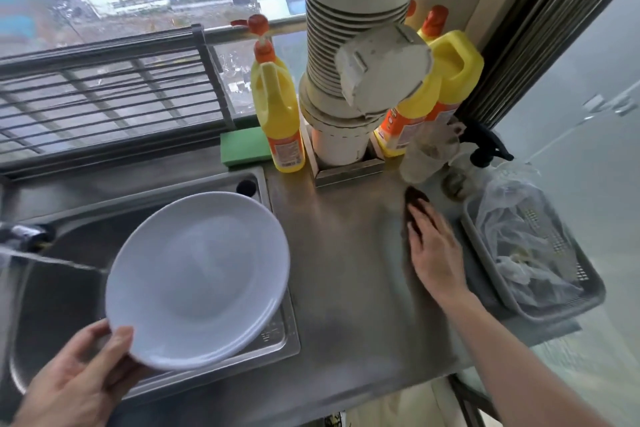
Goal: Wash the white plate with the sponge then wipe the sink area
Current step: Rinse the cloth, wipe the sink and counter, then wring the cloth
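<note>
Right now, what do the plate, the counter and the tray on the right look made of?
White plate: glossy, ceramic or melamine; soft sheen, can't tell which. Counter: brushed stainless steel, dull streaky reflections. Tray: grey plastic, perforated walls, matte.

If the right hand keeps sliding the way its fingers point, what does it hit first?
The right hand lies flat on the counter, fingers on a dark pad and pointing away from the person. Straight on, it would probably meet the clear container first, though depth is unclear.
</note>
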A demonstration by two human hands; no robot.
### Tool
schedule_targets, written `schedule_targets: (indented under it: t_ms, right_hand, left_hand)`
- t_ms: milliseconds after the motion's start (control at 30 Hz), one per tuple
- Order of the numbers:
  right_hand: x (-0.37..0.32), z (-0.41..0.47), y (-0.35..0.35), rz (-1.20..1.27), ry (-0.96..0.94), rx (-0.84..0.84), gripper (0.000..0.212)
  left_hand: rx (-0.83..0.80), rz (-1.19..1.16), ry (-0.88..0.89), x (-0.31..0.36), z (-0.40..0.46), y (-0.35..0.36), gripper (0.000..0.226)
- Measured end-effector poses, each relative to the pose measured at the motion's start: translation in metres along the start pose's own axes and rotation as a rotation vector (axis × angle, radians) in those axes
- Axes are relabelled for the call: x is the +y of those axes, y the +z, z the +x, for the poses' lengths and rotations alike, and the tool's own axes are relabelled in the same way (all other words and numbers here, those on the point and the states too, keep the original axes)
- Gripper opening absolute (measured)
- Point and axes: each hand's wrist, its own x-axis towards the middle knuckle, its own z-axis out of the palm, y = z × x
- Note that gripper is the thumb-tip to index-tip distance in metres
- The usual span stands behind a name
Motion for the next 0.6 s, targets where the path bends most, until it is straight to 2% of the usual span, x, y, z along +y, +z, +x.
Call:
schedule_targets:
  t_ms: [67,133,233,300,433,500,600]
  right_hand:
    - [0.002,-0.034,-0.014,0.016,0.093,0.036,0.037]
    - [-0.012,-0.082,-0.013,0.052,0.106,0.03,0.039]
    - [-0.057,-0.127,0.005,0.117,-0.118,-0.123,0.04]
    - [-0.102,-0.116,0.033,0.221,-0.26,-0.204,0.039]
    - [-0.182,-0.077,0.073,0.366,-0.153,-0.232,0.047]
    - [-0.195,-0.099,0.073,0.338,-0.254,-0.255,0.045]
    - [-0.187,-0.161,0.064,0.145,-0.522,-0.23,0.03]
  left_hand:
    - [0.011,-0.011,-0.026,-0.001,0.004,0.003,0.021]
    - [-0.012,-0.035,-0.035,0.002,0.005,0.005,0.019]
    - [-0.041,-0.036,-0.037,0.011,0.004,0.007,0.018]
    - [-0.021,-0.047,-0.031,0.012,0.009,0.005,0.016]
    - [-0.012,-0.063,-0.002,0.013,0.017,0.008,0.011]
    - [-0.033,-0.054,-0.017,0.013,0.018,0.02,0.01]
    - [-0.072,-0.012,-0.035,0.006,0.018,0.044,0.008]
